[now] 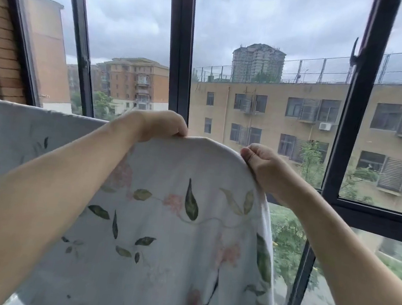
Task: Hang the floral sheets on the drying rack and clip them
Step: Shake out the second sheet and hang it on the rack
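The drying rack itself is hidden; only its line can be traced where cloth is folded over it. 2 floral sheets are draped there. A pale sheet (19, 135) with dark leaf prints is hung along the left part, its top fold running level from the left edge. A second sheet (171, 237), printed with green leaves and pink flowers, is laid over toward the right end, its top edge arched upward and its right side falling freely.
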### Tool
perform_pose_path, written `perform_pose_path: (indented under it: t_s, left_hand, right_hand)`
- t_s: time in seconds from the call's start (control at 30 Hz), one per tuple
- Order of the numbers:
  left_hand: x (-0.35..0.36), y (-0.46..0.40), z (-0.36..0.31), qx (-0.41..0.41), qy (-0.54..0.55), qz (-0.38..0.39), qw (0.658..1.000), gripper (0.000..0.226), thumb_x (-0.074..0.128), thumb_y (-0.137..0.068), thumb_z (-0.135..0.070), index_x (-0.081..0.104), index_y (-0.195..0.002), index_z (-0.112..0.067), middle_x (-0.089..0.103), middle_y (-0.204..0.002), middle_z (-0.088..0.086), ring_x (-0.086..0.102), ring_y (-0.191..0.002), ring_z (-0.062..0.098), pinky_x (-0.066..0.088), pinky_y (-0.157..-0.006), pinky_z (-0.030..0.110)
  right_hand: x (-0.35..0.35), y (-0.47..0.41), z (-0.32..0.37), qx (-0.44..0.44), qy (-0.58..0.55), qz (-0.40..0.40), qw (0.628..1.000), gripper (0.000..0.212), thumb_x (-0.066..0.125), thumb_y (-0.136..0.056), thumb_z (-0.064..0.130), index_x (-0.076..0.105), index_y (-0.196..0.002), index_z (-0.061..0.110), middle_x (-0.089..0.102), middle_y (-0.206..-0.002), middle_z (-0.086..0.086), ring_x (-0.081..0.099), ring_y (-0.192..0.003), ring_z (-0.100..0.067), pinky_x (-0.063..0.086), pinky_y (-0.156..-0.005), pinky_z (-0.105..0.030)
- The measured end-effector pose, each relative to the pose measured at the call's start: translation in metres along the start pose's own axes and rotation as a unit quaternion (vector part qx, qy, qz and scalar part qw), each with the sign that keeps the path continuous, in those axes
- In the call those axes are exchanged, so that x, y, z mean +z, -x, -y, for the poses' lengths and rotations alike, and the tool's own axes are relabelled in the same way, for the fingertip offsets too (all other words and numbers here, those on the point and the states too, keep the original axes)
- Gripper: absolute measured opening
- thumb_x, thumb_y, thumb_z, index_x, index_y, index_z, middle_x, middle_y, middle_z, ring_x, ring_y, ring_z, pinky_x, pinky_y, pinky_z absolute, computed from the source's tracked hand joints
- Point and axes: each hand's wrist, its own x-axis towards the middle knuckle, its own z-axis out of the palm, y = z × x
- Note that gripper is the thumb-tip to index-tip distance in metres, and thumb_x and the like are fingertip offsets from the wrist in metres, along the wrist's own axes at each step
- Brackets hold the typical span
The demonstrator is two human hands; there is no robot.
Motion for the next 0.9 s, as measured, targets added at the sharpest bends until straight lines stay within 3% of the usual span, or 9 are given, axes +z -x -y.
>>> perform_pose_path:
  t_s: [0.1,0.2,0.33,0.43,0.5,0.57,0.6,0.7,0.9]
  left_hand:
    - [0.003,-0.009,-0.003,0.007,-0.039,-0.034,0.999,0.024,0.05,-0.093,-0.01,0.052,-0.072,-0.021,0.046,-0.072,-0.005,0.043,-0.067,0.016,0.036,-0.059,0.02]
    - [0.011,-0.012,0.001,0.059,-0.015,-0.113,0.992,0.026,0.043,-0.1,-0.015,0.053,-0.076,-0.016,0.048,-0.076,-0.002,0.045,-0.072,0.017,0.036,-0.06,0.021]
    - [0.028,-0.001,0.023,0.198,0.091,-0.305,0.927,0.022,0.04,-0.102,-0.019,0.053,-0.086,-0.012,0.05,-0.077,-0.002,0.045,-0.07,0.005,0.035,-0.061,0.023]
    - [0.034,-0.005,0.033,0.258,0.091,-0.305,0.912,0.022,0.041,-0.101,-0.02,0.055,-0.088,-0.011,0.055,-0.088,-0.002,0.049,-0.08,0.001,0.038,-0.073,0.02]
    - [0.036,-0.009,0.035,0.283,-0.008,-0.261,0.923,0.033,0.035,-0.101,-0.032,0.058,-0.084,-0.015,0.057,-0.087,-0.001,0.053,-0.084,0.014,0.04,-0.075,0.031]
    - [0.042,-0.009,0.033,0.276,-0.12,-0.249,0.921,0.046,0.029,-0.103,-0.04,0.047,-0.064,-0.024,0.051,-0.066,-0.003,0.052,-0.066,0.021,0.034,-0.062,0.034]
    - [0.046,-0.011,0.033,0.264,-0.156,-0.281,0.909,0.052,0.029,-0.104,-0.04,0.04,-0.056,-0.024,0.047,-0.057,-0.004,0.049,-0.057,0.02,0.03,-0.06,0.032]
    - [0.053,-0.019,0.032,0.226,-0.175,-0.41,0.866,0.058,0.03,-0.101,-0.038,0.039,-0.049,-0.016,0.05,-0.051,0.004,0.05,-0.054,0.026,0.029,-0.061,0.029]
    - [0.068,-0.036,0.037,0.246,-0.152,-0.509,0.811,0.05,0.031,-0.096,-0.036,0.037,-0.049,-0.019,0.036,-0.045,0.001,0.038,-0.045,0.023,0.024,-0.055,0.027]
  right_hand:
    - [0.001,0.005,0.012,-0.08,0.135,-0.103,0.982,0.028,0.039,-0.103,0.026,0.053,-0.086,0.009,0.051,-0.07,0.001,0.043,-0.063,-0.013,0.028,-0.049,-0.021]
    - [0.004,0.011,0.019,-0.178,0.227,-0.185,0.939,0.023,0.039,-0.103,0.021,0.049,-0.087,0.008,0.049,-0.078,0.001,0.045,-0.066,-0.016,0.027,-0.048,-0.013]
    - [0.005,0.016,0.018,-0.261,0.24,-0.21,0.911,0.023,0.047,-0.1,0.024,0.052,-0.088,0.005,0.049,-0.083,0.003,0.046,-0.067,-0.016,0.029,-0.052,-0.018]
    - [0.005,0.017,0.014,-0.202,0.099,-0.152,0.962,0.026,0.056,-0.094,0.037,0.051,-0.105,0.014,0.054,-0.09,0.008,0.052,-0.077,-0.001,0.039,-0.061,-0.003]
    - [0.005,0.012,0.01,-0.096,-0.022,-0.065,0.993,0.036,0.061,-0.089,0.042,0.048,-0.116,0.021,0.059,-0.1,0.008,0.058,-0.089,-0.001,0.047,-0.066,-0.012]
    - [0.011,0.007,0.001,-0.054,-0.021,0.002,0.998,0.027,0.067,-0.086,0.038,0.058,-0.103,0.019,0.066,-0.094,-0.001,0.065,-0.082,-0.018,0.051,-0.064,-0.031]
    - [0.016,0.006,-0.003,-0.061,0.001,0.003,0.998,0.024,0.068,-0.085,0.035,0.063,-0.095,0.014,0.067,-0.085,-0.004,0.064,-0.074,-0.022,0.049,-0.06,-0.033]
    - [0.029,0.006,-0.014,-0.089,0.015,-0.06,0.994,0.021,0.066,-0.087,0.031,0.065,-0.086,0.01,0.058,-0.068,0.001,0.051,-0.058,-0.012,0.039,-0.052,-0.023]
    - [0.052,0.017,-0.039,-0.083,-0.037,-0.211,0.973,0.031,0.063,-0.09,0.035,0.059,-0.079,0.006,0.051,-0.061,0.002,0.043,-0.053,-0.012,0.035,-0.048,-0.028]
